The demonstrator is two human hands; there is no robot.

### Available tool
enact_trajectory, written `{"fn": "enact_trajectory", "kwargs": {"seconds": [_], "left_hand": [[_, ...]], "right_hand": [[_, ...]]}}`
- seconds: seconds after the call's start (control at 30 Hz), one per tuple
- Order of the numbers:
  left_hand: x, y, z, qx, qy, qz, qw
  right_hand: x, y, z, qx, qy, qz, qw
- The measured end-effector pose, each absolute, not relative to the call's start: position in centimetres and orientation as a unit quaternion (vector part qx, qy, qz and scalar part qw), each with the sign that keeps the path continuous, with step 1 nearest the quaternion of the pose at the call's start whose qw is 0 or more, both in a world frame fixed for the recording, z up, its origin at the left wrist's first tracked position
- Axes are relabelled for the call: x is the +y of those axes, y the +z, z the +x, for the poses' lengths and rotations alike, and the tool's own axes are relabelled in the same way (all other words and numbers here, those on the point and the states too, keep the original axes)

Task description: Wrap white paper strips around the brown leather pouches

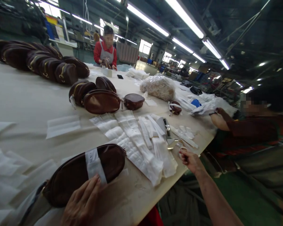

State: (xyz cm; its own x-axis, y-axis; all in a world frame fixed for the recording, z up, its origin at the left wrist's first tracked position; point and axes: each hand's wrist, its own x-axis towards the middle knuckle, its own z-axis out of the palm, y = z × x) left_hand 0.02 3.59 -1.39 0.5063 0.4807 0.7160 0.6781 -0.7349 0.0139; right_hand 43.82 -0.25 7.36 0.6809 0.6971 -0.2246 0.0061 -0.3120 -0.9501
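Observation:
A dark brown oval bag (pixel 73 171) lies on the table at the lower left, with a white paper strip (pixel 94 164) across it. My left hand (pixel 82 199) rests flat over the bag's near edge, fingertips on the strip. Out to the right, at the table's edge, my right hand (pixel 191 160) is closed in a pinch on something small and pale, perhaps tape, too small to name. Just beyond it stands a metallic tape dispenser (pixel 166 127). Between the hands lie stacked white paper strips (pixel 132 141).
Finished-looking brown bags (pixel 101 101) stand farther back, with a long row (pixel 47 64) at the left. A plastic-wrapped bundle (pixel 158 88) lies mid-table. One person (pixel 106 51) works across the table, another (pixel 259 125) at the right. White sheets (pixel 63 125) lie left.

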Motion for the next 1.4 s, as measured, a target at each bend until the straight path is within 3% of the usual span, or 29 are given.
{"fn": "enact_trajectory", "kwargs": {"seconds": [0.13,0.23,0.4,0.53,0.63,1.0,1.4], "left_hand": [[3.6,-1.1,0.4,-0.338,-0.376,-0.851,0.142],[3.4,-0.7,0.6,-0.342,-0.375,-0.849,0.145],[3.3,-0.7,0.6,-0.351,-0.352,-0.855,0.145],[3.1,-1.1,0.6,-0.359,-0.346,-0.855,0.146],[2.9,-1.3,0.6,-0.359,-0.349,-0.854,0.140],[2.9,-1.0,0.6,-0.359,-0.360,-0.851,0.134],[2.7,-1.8,0.8,-0.374,-0.355,-0.848,0.126]], "right_hand": [[-1.0,7.9,41.9,-0.299,0.285,-0.779,0.472],[-0.8,9.0,38.4,-0.482,0.274,-0.748,0.365],[2.1,12.7,29.8,-0.842,0.226,-0.480,0.101],[6.8,15.0,22.4,-0.940,0.152,-0.294,-0.081],[10.7,14.5,18.4,-0.955,0.096,-0.226,-0.167],[15.5,11.9,12.5,-0.942,0.042,-0.151,-0.296],[16.6,11.1,9.9,-0.904,0.069,-0.274,-0.321]]}}
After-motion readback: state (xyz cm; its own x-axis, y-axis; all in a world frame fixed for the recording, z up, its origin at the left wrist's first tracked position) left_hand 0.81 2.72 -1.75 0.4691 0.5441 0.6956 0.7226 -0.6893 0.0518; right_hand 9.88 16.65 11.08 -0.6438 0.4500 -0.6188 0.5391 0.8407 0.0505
